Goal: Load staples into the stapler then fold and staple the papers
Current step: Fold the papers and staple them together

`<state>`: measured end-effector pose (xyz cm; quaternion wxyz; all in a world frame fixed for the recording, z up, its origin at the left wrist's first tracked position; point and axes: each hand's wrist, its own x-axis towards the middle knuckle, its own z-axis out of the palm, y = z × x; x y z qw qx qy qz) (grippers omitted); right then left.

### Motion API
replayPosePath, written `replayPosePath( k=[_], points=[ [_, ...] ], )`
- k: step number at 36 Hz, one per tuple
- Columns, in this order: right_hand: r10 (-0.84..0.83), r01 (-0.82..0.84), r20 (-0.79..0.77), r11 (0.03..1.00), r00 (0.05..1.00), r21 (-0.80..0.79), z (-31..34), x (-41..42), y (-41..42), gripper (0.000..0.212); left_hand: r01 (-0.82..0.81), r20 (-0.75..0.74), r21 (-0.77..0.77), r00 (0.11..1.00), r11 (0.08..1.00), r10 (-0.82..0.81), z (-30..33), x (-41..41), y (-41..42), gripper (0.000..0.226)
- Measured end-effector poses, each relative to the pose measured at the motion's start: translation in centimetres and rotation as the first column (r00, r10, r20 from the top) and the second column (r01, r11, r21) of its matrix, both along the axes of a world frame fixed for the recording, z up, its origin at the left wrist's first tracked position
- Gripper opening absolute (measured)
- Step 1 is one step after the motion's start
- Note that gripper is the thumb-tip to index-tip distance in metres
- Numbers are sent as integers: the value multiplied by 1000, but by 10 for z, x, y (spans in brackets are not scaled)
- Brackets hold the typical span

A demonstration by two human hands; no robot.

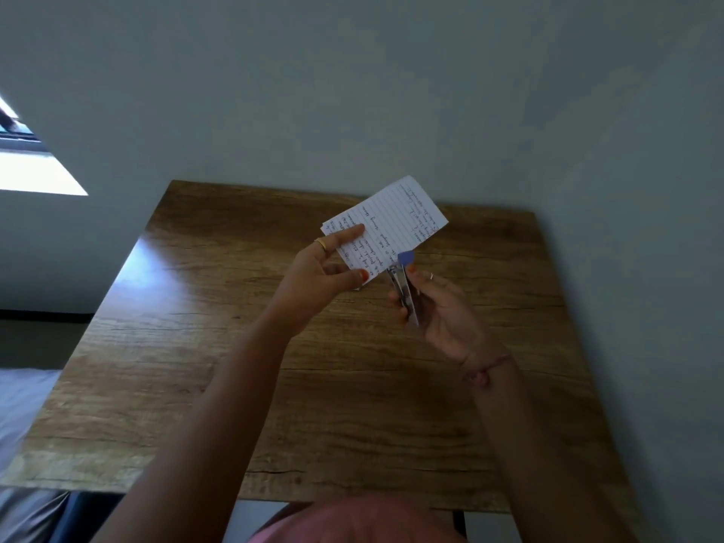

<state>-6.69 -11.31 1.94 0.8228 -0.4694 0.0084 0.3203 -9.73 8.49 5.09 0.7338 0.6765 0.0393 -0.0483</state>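
My left hand holds a folded stack of lined, handwritten papers above the wooden table, thumb on the near edge and a finger on top. My right hand grips a small stapler with a blue top and metal body. The stapler's front end sits at the lower corner of the papers, just right of my left thumb. Whether its jaws enclose the paper corner is hard to tell.
The table stands against a grey wall at the back and right. A bright window is at the left. A grey bed or cushion edge lies beside the table's left side.
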Motion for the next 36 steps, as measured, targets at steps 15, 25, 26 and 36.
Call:
replayPosePath(
  k=[15,25,26,36],
  points=[
    [25,-25,-3,996,1000,-82,9,2,3,48,22,-1,49,1000,999,-22,1,-3,-4,61],
    [-8,7,-5,988,1000,-157,14,-3,9,41,29,10,70,999,997,-30,0,-5,-3,63],
    [-12,11,-3,987,1000,-161,15,-3,9,40,30,13,70,999,997,-31,0,-5,-4,63],
    [-52,51,-3,983,999,-175,20,-6,14,48,25,40,26,999,999,-26,1,-6,-4,63]
  ],
)
